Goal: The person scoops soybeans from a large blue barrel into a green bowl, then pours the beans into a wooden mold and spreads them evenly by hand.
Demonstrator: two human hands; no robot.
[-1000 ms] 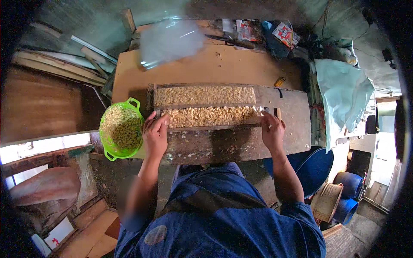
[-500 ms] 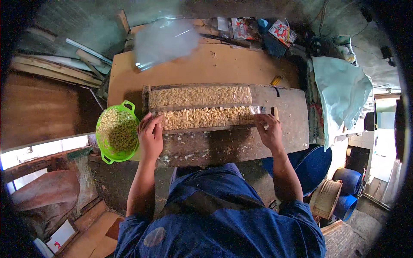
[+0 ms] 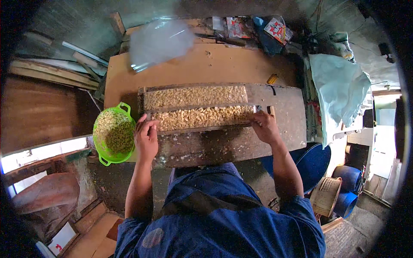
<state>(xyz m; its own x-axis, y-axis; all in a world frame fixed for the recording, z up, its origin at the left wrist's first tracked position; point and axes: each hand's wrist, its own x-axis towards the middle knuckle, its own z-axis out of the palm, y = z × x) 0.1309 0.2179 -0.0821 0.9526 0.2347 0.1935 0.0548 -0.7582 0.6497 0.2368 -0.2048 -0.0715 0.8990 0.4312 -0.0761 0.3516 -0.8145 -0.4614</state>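
Person in blue top leans over a worn wooden bench (image 3: 206,150), both hands at a long frame (image 3: 198,107) lying across it. Frame has 2 rows packed w/ pale nuts (image 3: 202,117), split by a thin centre bar running left-right.

Left hand (image 3: 146,139) sits at the frame's left end, near-row corner. Fingers curled, tips on the front rail; looks like a loose grip on the rail edge, but can't tell if it's actually pinching or just resting. Right hand (image 3: 264,127) is at the frame's right end, fingers bent and pressed together over the rail/row end, thumb side toward the nuts. A small stick-like piece (image 3: 271,111) stands just beyond its fingertips; can't tell if touched.

Frame lies flat on the bench's far half, roughly square to the person, between the two hands. Crumbs scattered on the bench in front of it.

Green basket (image 3: 112,139) w/ handles, full of the same kind of nuts, just left of the bench, beside the left hand but not touching it. Behind the frame: brown board (image 3: 202,66), clear plastic bag (image 3: 159,43) at its far-left corner. Pale cloth (image 3: 337,92) hangs to the right. Blue drum (image 3: 314,161) + woven basket (image 3: 326,195) at lower right, well apart from the hands.
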